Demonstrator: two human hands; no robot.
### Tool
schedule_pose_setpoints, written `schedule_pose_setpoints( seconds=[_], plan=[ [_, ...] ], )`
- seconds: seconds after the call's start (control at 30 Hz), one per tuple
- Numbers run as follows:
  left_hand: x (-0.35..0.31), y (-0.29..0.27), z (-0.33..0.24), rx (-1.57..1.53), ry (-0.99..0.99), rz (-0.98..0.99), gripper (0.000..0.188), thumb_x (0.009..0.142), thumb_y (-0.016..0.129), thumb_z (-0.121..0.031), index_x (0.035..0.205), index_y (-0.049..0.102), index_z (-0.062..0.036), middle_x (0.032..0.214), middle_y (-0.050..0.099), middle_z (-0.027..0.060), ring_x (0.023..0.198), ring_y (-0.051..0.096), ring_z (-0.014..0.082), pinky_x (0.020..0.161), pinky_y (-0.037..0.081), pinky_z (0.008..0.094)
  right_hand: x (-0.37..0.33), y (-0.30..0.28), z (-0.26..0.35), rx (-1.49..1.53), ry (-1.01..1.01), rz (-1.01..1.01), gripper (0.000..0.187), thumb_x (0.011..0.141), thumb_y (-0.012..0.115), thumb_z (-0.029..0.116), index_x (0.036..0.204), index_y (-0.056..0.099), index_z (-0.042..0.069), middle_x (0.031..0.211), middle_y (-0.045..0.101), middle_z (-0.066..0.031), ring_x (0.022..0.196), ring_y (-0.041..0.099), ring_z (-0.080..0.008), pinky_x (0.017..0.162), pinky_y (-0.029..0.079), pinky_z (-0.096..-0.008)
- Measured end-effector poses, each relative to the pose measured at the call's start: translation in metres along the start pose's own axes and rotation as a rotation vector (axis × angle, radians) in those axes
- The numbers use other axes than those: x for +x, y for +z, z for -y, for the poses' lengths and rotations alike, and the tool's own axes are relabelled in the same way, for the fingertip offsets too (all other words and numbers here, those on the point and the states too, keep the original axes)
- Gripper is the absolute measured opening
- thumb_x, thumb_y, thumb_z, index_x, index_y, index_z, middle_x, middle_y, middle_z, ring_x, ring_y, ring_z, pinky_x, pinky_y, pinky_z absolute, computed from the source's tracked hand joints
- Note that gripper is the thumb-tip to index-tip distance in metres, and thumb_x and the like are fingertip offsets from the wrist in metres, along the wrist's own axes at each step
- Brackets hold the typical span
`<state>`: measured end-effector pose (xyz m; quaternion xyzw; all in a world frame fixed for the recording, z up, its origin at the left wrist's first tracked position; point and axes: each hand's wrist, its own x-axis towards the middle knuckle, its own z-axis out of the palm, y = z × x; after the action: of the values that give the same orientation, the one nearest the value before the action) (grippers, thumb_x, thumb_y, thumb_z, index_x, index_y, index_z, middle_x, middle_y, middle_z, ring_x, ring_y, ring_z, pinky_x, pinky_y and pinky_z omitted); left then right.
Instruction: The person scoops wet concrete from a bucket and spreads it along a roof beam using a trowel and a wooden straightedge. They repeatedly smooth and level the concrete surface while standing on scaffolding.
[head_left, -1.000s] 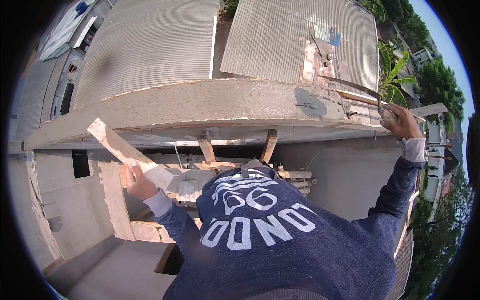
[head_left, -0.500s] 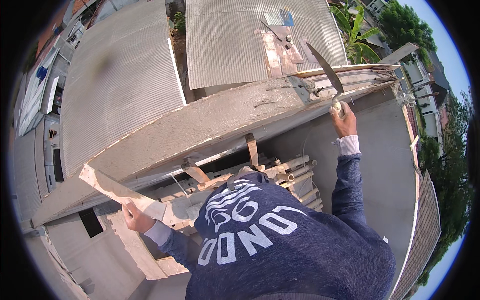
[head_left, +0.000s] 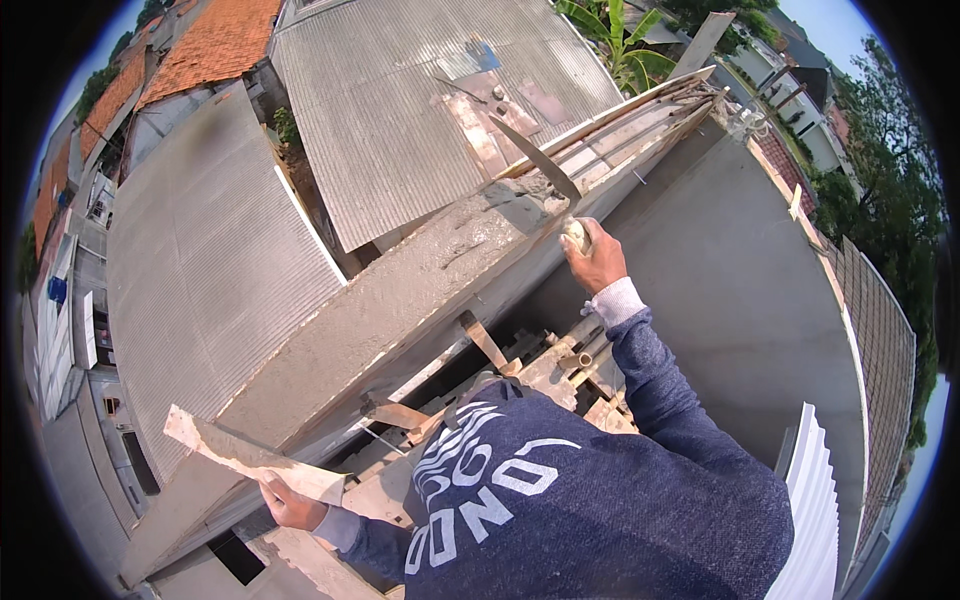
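My right hand (head_left: 600,258) is closed around the handle of a trowel (head_left: 548,168), whose long curved blade points up and left. The blade is over the far-right end of the grey wet mortar (head_left: 360,310) on top of a long wall beam; whether it touches cannot be told. A darker, rougher lump of mortar (head_left: 515,203) lies just left of the blade. My left hand (head_left: 290,503) grips the near edge of a flat pale board (head_left: 235,455), held over the left part of the beam.
Beyond the beam lie corrugated roofs (head_left: 220,270), one bearing flat scraps (head_left: 500,115). Right of the mortar, the beam's boards and rods (head_left: 640,140) are exposed. Below are timber braces (head_left: 484,342) and bamboo poles (head_left: 575,362). A grey wall (head_left: 740,300) rises at right; white corrugated sheet (head_left: 815,520) stands near.
The view has turned, so the beam slants more steeply. My right hand has brought the trowel leftward along the beam, closer to the mortar's end. The board stays in my left hand.
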<state>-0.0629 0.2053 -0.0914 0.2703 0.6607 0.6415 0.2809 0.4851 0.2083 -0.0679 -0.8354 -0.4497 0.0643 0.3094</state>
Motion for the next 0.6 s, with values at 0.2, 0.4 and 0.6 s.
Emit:
schedule_pose_setpoints(
  seconds=[0.2, 0.4, 0.6],
  plan=[
    [-0.028, 0.060, -0.019, -0.580, -0.132, 0.448, 0.066, 0.095, 0.059, -0.031, 0.144, 0.034, 0.0053, 0.138, 0.047, 0.0169, 0.125, 0.048, 0.0259, 0.107, 0.035, 0.0376, -0.037, 0.021, 0.091, 0.363, -0.069, 0.223, 0.064, 0.085, 0.069, 0.023, 0.137, 0.036, 0.004, 0.105, 0.064, -0.0244, 0.103, 0.065, -0.0367, 0.091, 0.048, -0.0394],
    [-0.078, 0.133, -0.058, -0.290, 0.086, 0.590, 0.044, 0.095, 0.061, -0.024, 0.126, 0.053, 0.0069, 0.111, 0.060, 0.0091, 0.101, 0.057, 0.0203, 0.093, 0.044, 0.0332, -0.075, 0.037, 0.160, 0.628, -0.322, 0.554, 0.055, 0.089, 0.064, 0.034, 0.129, 0.038, 0.005, 0.100, 0.061, -0.0203, 0.097, 0.063, -0.0370, 0.086, 0.048, -0.0415],
    [-0.105, 0.160, -0.068, 0.178, 0.594, 0.354, 0.021, 0.081, 0.075, -0.006, 0.095, 0.064, 0.0055, 0.091, 0.060, 0.0099, 0.078, 0.057, 0.0207, 0.069, 0.048, 0.0336, -0.102, 0.040, 0.187, 0.399, -0.539, 0.533, 0.062, 0.076, 0.078, 0.037, 0.122, 0.046, 0.010, 0.113, 0.046, -0.0190, 0.102, 0.059, -0.0428, 0.083, 0.051, -0.0474]
  ],
)
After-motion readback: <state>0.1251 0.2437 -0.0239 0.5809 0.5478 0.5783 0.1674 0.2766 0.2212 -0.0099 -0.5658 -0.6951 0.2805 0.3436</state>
